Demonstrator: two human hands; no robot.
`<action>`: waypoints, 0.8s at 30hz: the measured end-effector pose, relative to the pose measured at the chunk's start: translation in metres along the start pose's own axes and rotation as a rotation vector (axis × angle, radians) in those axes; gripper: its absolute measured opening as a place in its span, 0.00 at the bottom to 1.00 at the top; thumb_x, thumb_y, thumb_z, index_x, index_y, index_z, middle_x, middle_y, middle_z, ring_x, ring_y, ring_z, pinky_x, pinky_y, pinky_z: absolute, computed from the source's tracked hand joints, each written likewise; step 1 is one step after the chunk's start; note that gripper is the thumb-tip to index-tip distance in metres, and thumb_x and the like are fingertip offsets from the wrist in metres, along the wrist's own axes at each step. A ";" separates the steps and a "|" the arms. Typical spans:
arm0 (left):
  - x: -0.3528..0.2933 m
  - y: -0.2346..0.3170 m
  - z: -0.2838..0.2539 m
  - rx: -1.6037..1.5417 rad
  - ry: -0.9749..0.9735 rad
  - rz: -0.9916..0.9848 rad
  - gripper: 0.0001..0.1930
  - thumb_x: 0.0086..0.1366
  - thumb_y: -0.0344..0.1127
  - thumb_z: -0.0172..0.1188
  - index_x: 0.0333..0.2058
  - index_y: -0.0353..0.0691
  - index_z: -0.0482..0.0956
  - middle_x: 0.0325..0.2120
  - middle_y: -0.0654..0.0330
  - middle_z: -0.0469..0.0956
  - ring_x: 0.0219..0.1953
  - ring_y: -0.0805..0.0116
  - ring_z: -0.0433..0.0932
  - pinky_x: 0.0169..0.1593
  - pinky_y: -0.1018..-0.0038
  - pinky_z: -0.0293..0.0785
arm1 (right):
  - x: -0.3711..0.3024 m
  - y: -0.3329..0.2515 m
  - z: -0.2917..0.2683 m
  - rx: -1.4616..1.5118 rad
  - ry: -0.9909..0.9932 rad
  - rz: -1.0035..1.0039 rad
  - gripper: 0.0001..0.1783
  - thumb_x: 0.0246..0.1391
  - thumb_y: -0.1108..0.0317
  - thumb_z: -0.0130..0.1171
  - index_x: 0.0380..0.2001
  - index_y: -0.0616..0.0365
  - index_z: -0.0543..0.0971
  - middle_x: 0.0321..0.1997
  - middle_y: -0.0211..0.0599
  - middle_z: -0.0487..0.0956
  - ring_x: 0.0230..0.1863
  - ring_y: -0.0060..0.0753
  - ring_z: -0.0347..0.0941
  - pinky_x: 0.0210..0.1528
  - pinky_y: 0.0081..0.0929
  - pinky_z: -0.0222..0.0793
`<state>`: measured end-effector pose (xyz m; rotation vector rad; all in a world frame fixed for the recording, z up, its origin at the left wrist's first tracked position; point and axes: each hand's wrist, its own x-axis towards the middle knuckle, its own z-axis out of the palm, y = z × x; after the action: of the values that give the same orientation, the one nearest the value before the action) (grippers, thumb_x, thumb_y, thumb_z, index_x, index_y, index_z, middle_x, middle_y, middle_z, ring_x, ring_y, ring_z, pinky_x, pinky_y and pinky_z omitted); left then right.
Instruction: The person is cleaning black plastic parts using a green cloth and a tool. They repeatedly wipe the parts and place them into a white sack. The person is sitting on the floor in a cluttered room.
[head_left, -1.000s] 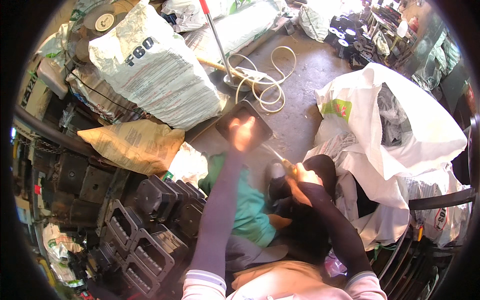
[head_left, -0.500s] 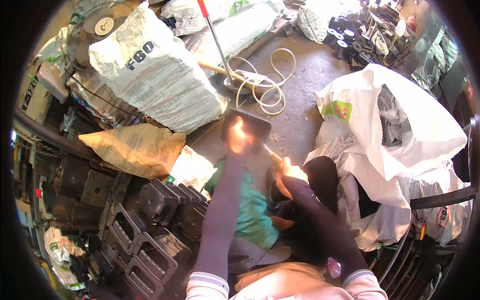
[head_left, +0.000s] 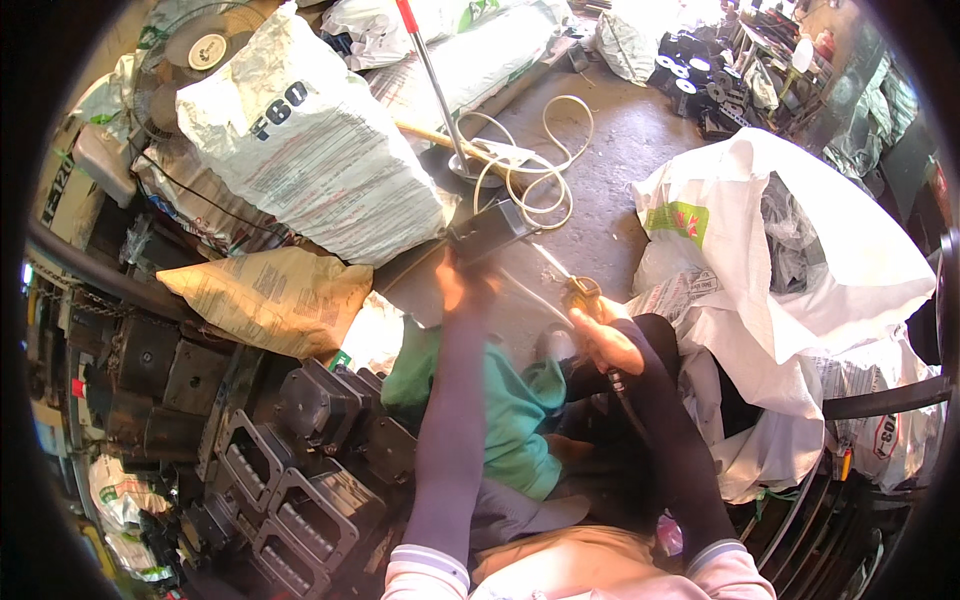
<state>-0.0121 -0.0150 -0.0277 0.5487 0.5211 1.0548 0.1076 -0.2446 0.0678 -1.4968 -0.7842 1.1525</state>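
Out in front of me, my left hand (head_left: 462, 285) is closed on a black box-shaped plastic part (head_left: 492, 232), held tilted above the floor. Motion smears the fingers there. To its right, my right hand (head_left: 608, 340) wraps round an air blow gun (head_left: 582, 292) with a yellowish body. Its thin metal nozzle (head_left: 547, 262) points up and left toward the black part. A hose fitting (head_left: 616, 382) comes out below that hand. Green cloth (head_left: 480, 400) lies over my lap beneath the left forearm.
Black moulded housings (head_left: 300, 500) are stacked at lower left. A large white sack (head_left: 320, 150) and a yellow-brown bag (head_left: 270, 295) stand beyond. An open white sack (head_left: 850, 240) is at right. A pale looped hose (head_left: 562, 165) lies on the floor by a metal stand (head_left: 440, 90).
The black part has turned from its broad face to a narrower, box-like side. My right hand has moved slightly right, and the blow gun now shows more fully.
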 end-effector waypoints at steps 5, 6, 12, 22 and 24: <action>0.006 0.021 -0.008 -0.202 -0.657 -0.207 0.23 0.74 0.49 0.43 0.56 0.37 0.71 0.45 0.56 0.76 0.46 0.63 0.76 0.48 0.68 0.73 | 0.011 -0.002 -0.008 -0.013 -0.088 -0.029 0.17 0.62 0.55 0.56 0.42 0.57 0.72 0.21 0.34 0.74 0.12 0.25 0.66 0.15 0.26 0.63; 0.006 0.029 -0.004 -0.212 -0.606 -0.252 0.25 0.74 0.50 0.42 0.57 0.37 0.70 0.49 0.55 0.76 0.51 0.62 0.76 0.54 0.66 0.73 | 0.012 0.000 -0.006 -0.047 -0.055 -0.063 0.17 0.61 0.55 0.57 0.43 0.58 0.72 0.23 0.37 0.76 0.16 0.29 0.69 0.19 0.28 0.66; -0.026 0.040 0.044 -0.219 -0.262 -0.257 0.28 0.75 0.55 0.40 0.62 0.39 0.65 0.54 0.57 0.72 0.54 0.58 0.72 0.59 0.62 0.67 | -0.018 -0.006 -0.002 -0.608 0.313 0.169 0.25 0.58 0.59 0.58 0.56 0.58 0.71 0.42 0.53 0.82 0.48 0.53 0.78 0.53 0.42 0.70; -0.017 0.028 0.037 0.764 -0.443 -0.043 0.25 0.71 0.44 0.57 0.62 0.40 0.68 0.49 0.65 0.76 0.52 0.77 0.70 0.56 0.76 0.64 | -0.065 -0.062 0.005 -0.774 0.274 0.012 0.17 0.57 0.60 0.59 0.44 0.59 0.71 0.32 0.62 0.79 0.39 0.65 0.77 0.40 0.47 0.73; -0.030 0.030 0.041 0.895 -0.428 0.007 0.26 0.70 0.41 0.59 0.63 0.39 0.68 0.51 0.64 0.76 0.53 0.76 0.69 0.56 0.78 0.63 | -0.053 -0.059 -0.004 -0.772 0.262 0.004 0.19 0.58 0.58 0.58 0.47 0.59 0.72 0.35 0.59 0.80 0.39 0.62 0.78 0.41 0.44 0.73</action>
<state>-0.0174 -0.0380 0.0267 1.5248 0.5928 0.6350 0.1001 -0.2802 0.1389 -2.2228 -1.1059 0.6426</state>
